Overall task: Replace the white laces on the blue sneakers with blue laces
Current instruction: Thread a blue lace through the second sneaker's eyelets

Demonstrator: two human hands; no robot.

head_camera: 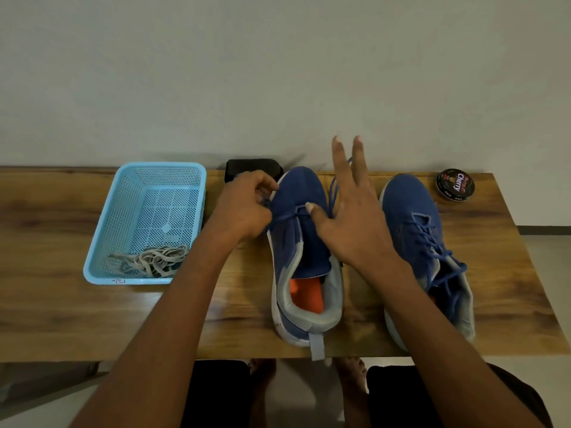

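- left of frame: white laces (151, 261) lie in the blue basket (102, 230).
- centre: left hand (244, 208) pinches the blue lace (285, 215), soft and limp; best held near its tip.
- middle sneaker (304, 242) on the counter (55, 304): right hand (349, 217) pinches the lace's other end, other fingers spread.
- right: second sneaker (426, 251), already laced blue.

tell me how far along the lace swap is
Done: the white laces lie in the blue basket, and the right sneaker is laced in blue. In hand: the left hand pinches one end of the blue lace at the middle sneaker; the right hand pulls the other. Left: its upper eyelets.
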